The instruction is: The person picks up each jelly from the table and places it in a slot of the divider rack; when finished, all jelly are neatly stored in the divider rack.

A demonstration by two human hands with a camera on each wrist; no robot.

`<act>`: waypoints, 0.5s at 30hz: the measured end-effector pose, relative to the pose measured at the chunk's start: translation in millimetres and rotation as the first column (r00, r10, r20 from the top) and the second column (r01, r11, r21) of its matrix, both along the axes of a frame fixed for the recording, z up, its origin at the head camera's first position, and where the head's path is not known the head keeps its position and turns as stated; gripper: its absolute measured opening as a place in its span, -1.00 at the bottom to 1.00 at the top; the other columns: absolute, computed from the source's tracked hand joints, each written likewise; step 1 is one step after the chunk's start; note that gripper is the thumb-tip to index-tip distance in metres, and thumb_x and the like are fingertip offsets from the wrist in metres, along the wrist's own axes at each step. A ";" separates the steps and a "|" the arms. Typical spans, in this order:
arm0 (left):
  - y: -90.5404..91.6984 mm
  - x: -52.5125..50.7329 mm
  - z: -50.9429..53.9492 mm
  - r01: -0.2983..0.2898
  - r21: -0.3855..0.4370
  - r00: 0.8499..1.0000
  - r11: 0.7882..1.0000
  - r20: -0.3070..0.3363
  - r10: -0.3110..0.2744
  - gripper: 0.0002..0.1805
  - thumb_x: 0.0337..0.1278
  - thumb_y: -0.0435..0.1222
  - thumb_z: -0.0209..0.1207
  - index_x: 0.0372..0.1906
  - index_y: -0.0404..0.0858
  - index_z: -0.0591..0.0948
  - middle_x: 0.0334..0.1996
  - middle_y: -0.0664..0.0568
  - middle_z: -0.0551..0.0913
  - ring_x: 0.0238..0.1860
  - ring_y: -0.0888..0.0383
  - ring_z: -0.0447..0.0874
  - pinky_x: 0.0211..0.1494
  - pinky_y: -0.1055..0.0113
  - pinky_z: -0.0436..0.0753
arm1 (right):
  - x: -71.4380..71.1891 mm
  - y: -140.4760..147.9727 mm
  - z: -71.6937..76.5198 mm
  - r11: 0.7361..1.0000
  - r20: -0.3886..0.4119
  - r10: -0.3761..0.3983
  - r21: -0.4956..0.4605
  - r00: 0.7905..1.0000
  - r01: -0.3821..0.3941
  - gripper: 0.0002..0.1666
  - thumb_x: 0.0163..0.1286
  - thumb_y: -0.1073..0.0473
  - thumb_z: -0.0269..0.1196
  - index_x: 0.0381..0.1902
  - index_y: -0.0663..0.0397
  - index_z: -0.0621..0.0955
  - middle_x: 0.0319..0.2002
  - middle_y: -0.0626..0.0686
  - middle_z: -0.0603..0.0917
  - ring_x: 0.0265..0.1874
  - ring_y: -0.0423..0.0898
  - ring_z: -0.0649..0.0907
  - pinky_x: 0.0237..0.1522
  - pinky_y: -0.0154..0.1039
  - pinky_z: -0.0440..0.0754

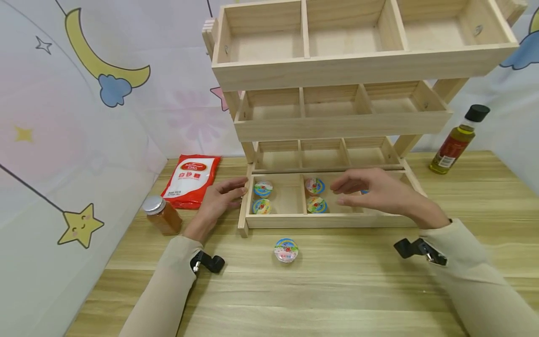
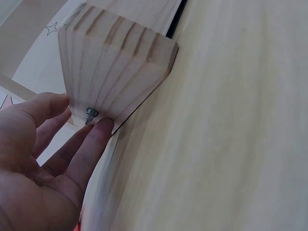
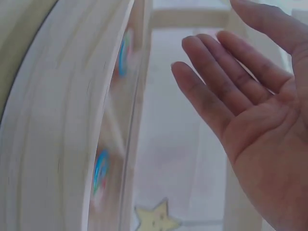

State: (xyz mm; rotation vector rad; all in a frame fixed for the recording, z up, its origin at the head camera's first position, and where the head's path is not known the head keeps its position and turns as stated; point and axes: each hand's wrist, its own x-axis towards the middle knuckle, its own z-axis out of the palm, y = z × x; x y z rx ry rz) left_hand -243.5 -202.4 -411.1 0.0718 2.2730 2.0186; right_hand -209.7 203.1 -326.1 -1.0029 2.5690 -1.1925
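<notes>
In the head view my left hand (image 1: 219, 199) touches the left end of a wooden tiered rack (image 1: 341, 131). Its fingertips rest on the end board (image 2: 115, 62) beside a small screw (image 2: 90, 114). My right hand (image 1: 372, 192) hovers over the bottom tray (image 1: 311, 221), fingers extended and palm bare in the right wrist view. Small jelly cups with printed lids sit in that tray: two in the left compartment (image 1: 263, 188), two in the middle one, including a pink-and-blue cup (image 1: 315, 186). A blue bit of another shows behind my right hand. One cup (image 1: 286, 250) stands on the table in front.
Left of the rack lie a red-and-white sugar bag (image 1: 191, 180) and a jar (image 1: 163, 216) with a silver lid. An oil bottle (image 1: 456, 142) with a black cap stands at the back right. The rack's upper trays (image 1: 362, 70) overhang the bottom one.
</notes>
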 end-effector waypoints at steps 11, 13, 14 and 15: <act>-0.9 0.4 0.3 -0.004 0.011 1.000 1.000 0.004 0.004 -0.53 0.47 -0.36 0.29 0.40 -0.35 0.61 0.32 -0.24 0.63 0.09 0.14 0.71 0.06 0.24 0.79 | 13.6 -50.8 -5.3 0.985 -0.035 0.165 -0.038 0.986 -0.166 -0.64 0.43 0.15 0.49 0.13 0.05 0.73 0.04 -0.02 0.78 0.05 0.06 0.77 0.15 -0.02 0.73; -0.3 0.3 0.5 -0.004 0.014 1.000 1.000 0.005 0.004 -0.52 0.47 -0.36 0.30 0.40 -0.36 0.61 0.32 -0.24 0.63 0.08 0.15 0.71 0.06 0.24 0.79 | 15.1 -58.4 -6.6 0.979 -0.041 0.196 -0.047 0.980 -0.197 -0.65 0.42 0.15 0.49 0.12 0.07 0.74 0.04 -0.04 0.78 0.03 0.03 0.77 0.14 -0.02 0.73; -0.1 0.2 0.5 -0.003 0.015 1.000 1.000 0.005 0.003 -0.52 0.46 -0.36 0.30 0.40 -0.36 0.61 0.32 -0.24 0.63 0.08 0.16 0.71 0.05 0.24 0.79 | 16.0 -61.9 -6.9 0.977 -0.038 0.207 -0.051 0.978 -0.209 -0.65 0.42 0.15 0.49 0.12 0.07 0.74 0.04 -0.06 0.78 0.03 0.00 0.77 0.14 -0.04 0.73; 0.3 0.1 0.7 -0.004 0.015 1.000 1.000 0.005 0.003 -0.52 0.46 -0.37 0.30 0.40 -0.36 0.60 0.32 -0.24 0.63 0.08 0.16 0.71 0.05 0.24 0.79 | 16.9 -65.3 -7.2 0.973 -0.035 0.221 -0.059 0.975 -0.222 -0.65 0.42 0.16 0.49 0.11 0.09 0.74 0.03 -0.07 0.78 0.03 -0.03 0.77 0.14 -0.06 0.73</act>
